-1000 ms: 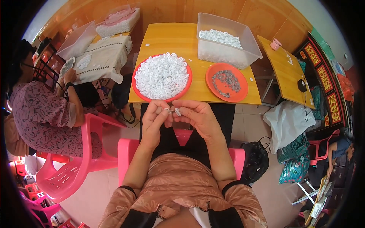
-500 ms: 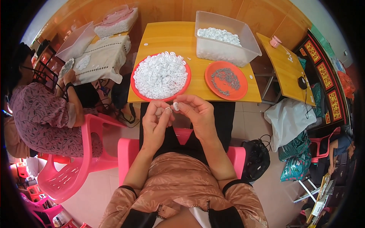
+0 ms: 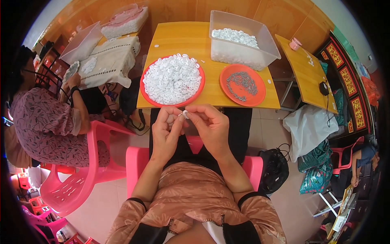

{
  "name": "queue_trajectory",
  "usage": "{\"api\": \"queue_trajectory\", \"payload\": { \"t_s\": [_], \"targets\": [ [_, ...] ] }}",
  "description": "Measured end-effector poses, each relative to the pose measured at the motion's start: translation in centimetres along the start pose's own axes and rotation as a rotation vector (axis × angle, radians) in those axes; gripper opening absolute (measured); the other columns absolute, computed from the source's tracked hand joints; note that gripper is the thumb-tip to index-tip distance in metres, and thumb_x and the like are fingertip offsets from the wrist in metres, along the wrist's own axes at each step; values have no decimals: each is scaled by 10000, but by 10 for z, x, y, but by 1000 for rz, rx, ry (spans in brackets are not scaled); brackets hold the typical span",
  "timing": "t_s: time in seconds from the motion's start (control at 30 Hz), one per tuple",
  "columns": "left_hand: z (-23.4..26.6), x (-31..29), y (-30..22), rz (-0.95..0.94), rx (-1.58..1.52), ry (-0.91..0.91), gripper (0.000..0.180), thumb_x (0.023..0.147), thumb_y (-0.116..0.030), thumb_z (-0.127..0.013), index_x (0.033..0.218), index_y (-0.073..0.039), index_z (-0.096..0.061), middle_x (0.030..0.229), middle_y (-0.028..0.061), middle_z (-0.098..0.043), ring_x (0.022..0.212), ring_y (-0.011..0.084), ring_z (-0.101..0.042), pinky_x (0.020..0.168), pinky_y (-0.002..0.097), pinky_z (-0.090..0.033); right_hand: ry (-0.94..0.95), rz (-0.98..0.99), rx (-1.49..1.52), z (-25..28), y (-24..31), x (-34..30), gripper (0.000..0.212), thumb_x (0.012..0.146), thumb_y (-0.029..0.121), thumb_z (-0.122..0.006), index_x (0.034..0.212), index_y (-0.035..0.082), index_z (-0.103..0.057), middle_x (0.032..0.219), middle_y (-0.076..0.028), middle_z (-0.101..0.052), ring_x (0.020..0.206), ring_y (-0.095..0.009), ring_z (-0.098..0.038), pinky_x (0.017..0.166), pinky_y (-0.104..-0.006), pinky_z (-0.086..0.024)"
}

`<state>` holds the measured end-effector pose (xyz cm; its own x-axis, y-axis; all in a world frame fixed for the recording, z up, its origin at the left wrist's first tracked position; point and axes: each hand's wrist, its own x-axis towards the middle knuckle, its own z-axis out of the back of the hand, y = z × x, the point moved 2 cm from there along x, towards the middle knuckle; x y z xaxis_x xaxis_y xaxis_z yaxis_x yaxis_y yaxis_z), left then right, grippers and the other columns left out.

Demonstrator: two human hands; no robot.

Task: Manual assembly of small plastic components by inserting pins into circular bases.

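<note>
My left hand (image 3: 165, 132) and my right hand (image 3: 210, 128) meet just in front of the table's near edge, both closed in a pinch. A small white ring-like plastic piece (image 3: 185, 114) sits between my right thumb and fingers. At my left fingertips is another small whitish piece, touching or almost touching it; its shape is partly hidden by the fingers. Right beyond my hands, a red round tray (image 3: 142, 90) holds a heap of white plastic ring-like pieces (image 3: 172, 79). To its right, an orange-red plate (image 3: 258, 95) carries small grey metal pieces (image 3: 243, 85).
A clear plastic bin (image 3: 243, 57) of white pieces stands at the back right of the yellow table (image 3: 178, 34). On my left a person (image 3: 57, 122) sits by a pink chair (image 3: 95, 154). A black bag (image 3: 273, 171) and white sack (image 3: 309, 126) lie right.
My right hand has shifted slightly left, bringing its white piece against or very near the one at my left fingertips. My left hand has hardly moved.
</note>
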<state>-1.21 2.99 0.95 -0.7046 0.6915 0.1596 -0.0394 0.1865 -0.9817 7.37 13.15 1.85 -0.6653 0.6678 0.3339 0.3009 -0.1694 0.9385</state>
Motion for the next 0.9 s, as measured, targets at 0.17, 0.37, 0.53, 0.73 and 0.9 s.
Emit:
{"api": "queue_trajectory", "payload": {
  "t_s": [0.17, 0.37, 0.53, 0.73, 0.9],
  "targets": [
    [1, 1, 0, 9, -37, 78, 126, 912, -91, -533, 1012, -34, -481, 768, 36, -636, 599, 38, -518, 516, 156, -381, 15, -63, 85, 5, 5, 2, 100, 827, -35, -616, 925, -50, -631, 820, -63, -662, 735, -87, -620, 642, -209, -506],
    [2, 2, 4, -13, -6, 117, 177, 906, -116, -554, 1041, -36, -470, 813, 46, -662, 613, 41, -540, 512, 159, -380, 65, -159, 280, 8, -2, 7, 133, 812, -40, -632, 944, -56, -625, 848, -82, -668, 749, -99, -628, 672, -207, -511],
    [3, 2, 2, -6, -7, 105, 182, 905, -120, -557, 1045, -36, -476, 800, 40, -658, 610, 40, -537, 515, 158, -381, 145, -240, 338, 13, -3, 10, 195, 799, -45, -641, 991, -53, -612, 918, -109, -667, 807, -118, -637, 719, -222, -518],
    [5, 5, -3, 54, -45, 173, 175, 913, -135, -545, 1052, -37, -504, 796, 40, -655, 603, 37, -530, 520, 153, -367, 135, -267, 359, 14, -2, 9, 406, 791, -61, -635, 1169, -39, -489, 1066, -130, -568, 856, -124, -626, 752, -222, -517],
    [7, 4, -3, 106, -75, 228, 181, 921, -153, -531, 1058, -35, -523, 802, 39, -656, 593, 36, -522, 514, 152, -353, 144, -281, 394, 13, -1, 10, 405, 794, -35, -648, 1168, -37, -491, 1042, -113, -564, 849, -111, -621, 736, -208, -505]
  ]
}}
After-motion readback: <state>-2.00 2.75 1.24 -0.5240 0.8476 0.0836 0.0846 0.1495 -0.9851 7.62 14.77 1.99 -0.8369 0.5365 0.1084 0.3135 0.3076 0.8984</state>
